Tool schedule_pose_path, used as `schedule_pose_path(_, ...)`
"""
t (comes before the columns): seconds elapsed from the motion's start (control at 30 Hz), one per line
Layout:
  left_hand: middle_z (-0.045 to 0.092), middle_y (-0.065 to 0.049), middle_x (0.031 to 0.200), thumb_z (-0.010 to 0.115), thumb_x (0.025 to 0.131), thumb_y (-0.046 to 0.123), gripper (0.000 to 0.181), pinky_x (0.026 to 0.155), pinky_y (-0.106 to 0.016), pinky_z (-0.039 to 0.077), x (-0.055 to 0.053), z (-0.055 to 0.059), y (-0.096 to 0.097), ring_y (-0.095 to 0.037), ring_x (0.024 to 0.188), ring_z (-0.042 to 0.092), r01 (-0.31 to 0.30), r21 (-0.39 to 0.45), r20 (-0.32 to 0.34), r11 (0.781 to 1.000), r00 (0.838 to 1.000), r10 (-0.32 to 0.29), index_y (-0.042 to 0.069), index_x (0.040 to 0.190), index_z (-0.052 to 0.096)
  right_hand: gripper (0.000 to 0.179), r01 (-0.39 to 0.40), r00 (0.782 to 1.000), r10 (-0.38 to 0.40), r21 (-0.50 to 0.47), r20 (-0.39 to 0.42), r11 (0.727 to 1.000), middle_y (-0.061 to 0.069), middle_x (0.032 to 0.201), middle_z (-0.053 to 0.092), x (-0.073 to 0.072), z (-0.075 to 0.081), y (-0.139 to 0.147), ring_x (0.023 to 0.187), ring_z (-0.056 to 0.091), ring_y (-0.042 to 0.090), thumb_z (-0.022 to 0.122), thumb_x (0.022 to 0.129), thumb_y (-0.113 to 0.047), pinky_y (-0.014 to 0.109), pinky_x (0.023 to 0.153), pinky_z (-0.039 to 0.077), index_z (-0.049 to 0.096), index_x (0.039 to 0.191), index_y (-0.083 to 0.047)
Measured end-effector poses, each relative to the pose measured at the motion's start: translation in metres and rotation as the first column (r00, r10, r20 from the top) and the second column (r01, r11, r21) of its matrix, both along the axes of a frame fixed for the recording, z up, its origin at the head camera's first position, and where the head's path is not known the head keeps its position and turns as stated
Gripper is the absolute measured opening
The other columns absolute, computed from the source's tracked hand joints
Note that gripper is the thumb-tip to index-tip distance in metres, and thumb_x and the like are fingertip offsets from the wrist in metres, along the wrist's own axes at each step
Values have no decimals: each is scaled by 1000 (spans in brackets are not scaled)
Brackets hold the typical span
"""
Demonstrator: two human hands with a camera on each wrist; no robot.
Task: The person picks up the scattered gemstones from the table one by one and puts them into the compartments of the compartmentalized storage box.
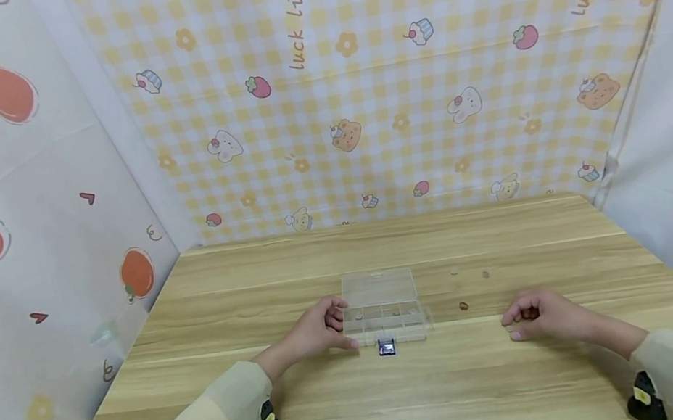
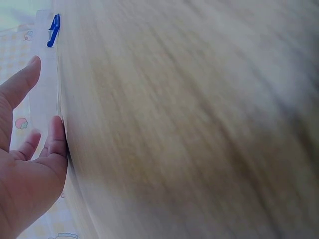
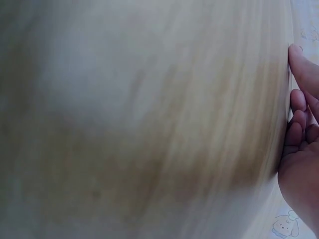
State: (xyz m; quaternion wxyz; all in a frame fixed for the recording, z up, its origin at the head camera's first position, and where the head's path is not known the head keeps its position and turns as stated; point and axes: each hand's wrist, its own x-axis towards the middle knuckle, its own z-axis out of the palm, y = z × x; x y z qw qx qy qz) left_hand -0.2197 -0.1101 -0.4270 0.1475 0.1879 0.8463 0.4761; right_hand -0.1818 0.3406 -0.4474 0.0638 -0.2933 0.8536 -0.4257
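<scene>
A clear plastic compartment box (image 1: 393,333) stands on the table in the head view, its see-through lid (image 1: 378,287) raised at the back. Its blue latch (image 1: 386,347) juts from the front edge. My left hand (image 1: 322,326) holds the box at its left end, thumb by the front corner and fingers behind. The latch (image 2: 54,31) also shows past the thumb in the left wrist view. To the right, my right hand (image 1: 541,317) is low over the table, thumb and forefinger pinching a small pale piece (image 1: 509,329). In the right wrist view that piece is hidden.
Between box and right hand lies a small brown piece (image 1: 464,306). Farther back are a clear piece (image 1: 454,271) and a greyish one (image 1: 485,274). A few small bits sit in the box's compartments. A patterned cloth (image 1: 359,103) hangs behind the wooden table (image 1: 368,410).
</scene>
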Motion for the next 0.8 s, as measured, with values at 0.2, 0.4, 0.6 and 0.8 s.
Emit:
schedule_pose_path(0.2, 52, -10, 107, 89, 69, 9, 69, 81, -34, 46, 0, 0, 0, -21, 92, 51, 0, -2, -2, 1000, 1000, 0, -1, 126, 51, 13, 14, 1000, -14, 10, 3, 1000, -2, 87, 61, 2, 3, -2, 71, 45, 6, 77, 84, -13, 25, 58, 40, 72, 96, -11)
schedule_pose_path(0.4, 52, -9, 107, 89, 70, 10, 69, 82, -35, 46, -1, -1, 0, -21, 93, 51, -1, -3, -4, 1000, 1000, 1, 0, 126, 50, 11, 1, 1000, -1, 8, 8, 1000, 0, 87, 60, 3, 5, -4, 71, 44, 6, 75, 85, -11, 25, 57, 39, 72, 95, -10)
schedule_pose_path(0.6, 52, -10, 106, 89, 70, 10, 69, 82, -35, 46, 0, -2, -1, -22, 92, 51, 3, 4, -7, 1000, 1000, -3, -1, 126, 50, 9, -10, 1000, 10, 6, -3, 1000, 1, 88, 61, 3, 6, -5, 71, 45, 6, 74, 86, -11, 24, 58, 40, 72, 95, -10)
schedule_pose_path(0.8, 52, -10, 106, 89, 70, 10, 69, 80, -34, 46, 0, -2, -1, -21, 92, 51, 5, 9, -5, 1000, 1000, -5, 0, 126, 51, 9, 31, 999, -31, 12, 26, 999, 1, 87, 62, 3, 7, -6, 69, 47, 8, 75, 85, -11, 24, 57, 41, 72, 94, -9)
